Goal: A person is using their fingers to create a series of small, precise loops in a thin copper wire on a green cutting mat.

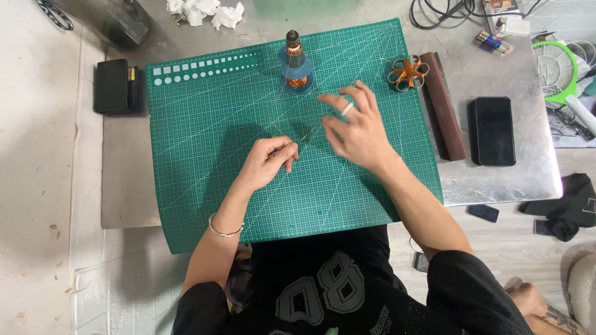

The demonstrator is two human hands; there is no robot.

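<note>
My left hand (270,159) rests on the green cutting mat (205,155), fingers pinched shut on a thin copper wire (280,127). The wire runs up toward a copper-wound coil (295,61) that stands upright on a blue disc at the mat's far edge. My right hand (355,127) hovers just right of the left, fingers spread apart, a white ring on one finger; it holds nothing that I can see. A small orange star-shaped part with grey rings (408,73) lies at the mat's far right corner.
The mat lies on a low metal table (490,180). A brown bar (443,105) and a black phone (493,131) lie to the right, a black case (113,86) to the left, crumpled tissue (205,11) and cables (444,12) at the back.
</note>
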